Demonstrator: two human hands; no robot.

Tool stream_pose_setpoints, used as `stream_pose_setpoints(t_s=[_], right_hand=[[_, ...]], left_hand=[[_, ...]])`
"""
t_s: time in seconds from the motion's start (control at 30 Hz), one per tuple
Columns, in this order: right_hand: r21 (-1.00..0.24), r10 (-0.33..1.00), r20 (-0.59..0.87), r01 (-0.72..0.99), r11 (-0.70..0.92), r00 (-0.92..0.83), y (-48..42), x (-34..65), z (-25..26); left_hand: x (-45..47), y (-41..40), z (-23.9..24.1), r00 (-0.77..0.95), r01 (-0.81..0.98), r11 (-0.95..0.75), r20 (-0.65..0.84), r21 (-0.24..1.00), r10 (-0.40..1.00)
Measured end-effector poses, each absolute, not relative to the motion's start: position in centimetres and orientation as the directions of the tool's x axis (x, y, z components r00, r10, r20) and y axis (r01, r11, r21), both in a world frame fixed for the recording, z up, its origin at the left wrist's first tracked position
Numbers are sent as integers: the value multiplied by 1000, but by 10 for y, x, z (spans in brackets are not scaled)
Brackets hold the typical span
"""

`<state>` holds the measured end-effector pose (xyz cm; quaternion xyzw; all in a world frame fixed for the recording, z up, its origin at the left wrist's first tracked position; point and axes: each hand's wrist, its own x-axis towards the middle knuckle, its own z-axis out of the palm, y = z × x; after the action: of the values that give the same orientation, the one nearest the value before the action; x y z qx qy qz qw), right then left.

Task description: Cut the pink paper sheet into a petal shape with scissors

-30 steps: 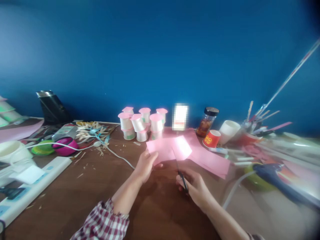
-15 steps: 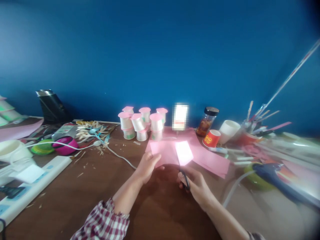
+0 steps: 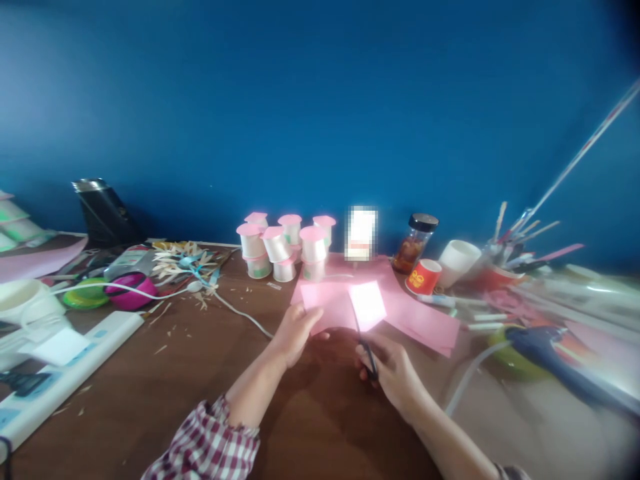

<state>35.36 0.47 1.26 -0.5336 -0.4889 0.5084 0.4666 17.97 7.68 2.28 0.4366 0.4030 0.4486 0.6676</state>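
Observation:
My left hand [image 3: 295, 333] pinches the left edge of a piece of pink paper [image 3: 330, 308], thumb on top. In my right hand [image 3: 387, 367] is a pair of scissors [image 3: 369, 359] with dark handles, its blades pointing away from me at the paper. A brightly lit part [image 3: 369, 305] of the paper lies just right of the blades; glare hides its detail. More pink sheets [image 3: 425, 323] lie flat on the brown table behind and to the right. How far apart the blades are cannot be made out.
Several paper cups with pink tops [image 3: 285, 247] stand stacked at the back. Beside a glowing screen [image 3: 361, 233] are a lidded jar [image 3: 416, 241], a red cup [image 3: 423, 277] and a white cup [image 3: 457, 263]. A power strip [image 3: 100, 347] lies left; a blue-handled tool [image 3: 555, 353] lies right.
The scissors and my right hand have shifted very slightly, the blades tilting a little left against the paper. My left hand stays in place on the paper.

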Motion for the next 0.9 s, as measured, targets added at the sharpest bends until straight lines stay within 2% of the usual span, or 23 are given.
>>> stream_pose_setpoints(t_s=[0.57, 0.9], right_hand=[[-982, 985, -170, -78, -170, -12, 5, 356, 16], [-989, 990, -141, -56, -140, 11, 6, 357, 22]], left_hand=[[181, 75, 23, 290, -193, 218, -156, 957, 944], [181, 73, 18, 378, -145, 246, -176, 958, 909]])
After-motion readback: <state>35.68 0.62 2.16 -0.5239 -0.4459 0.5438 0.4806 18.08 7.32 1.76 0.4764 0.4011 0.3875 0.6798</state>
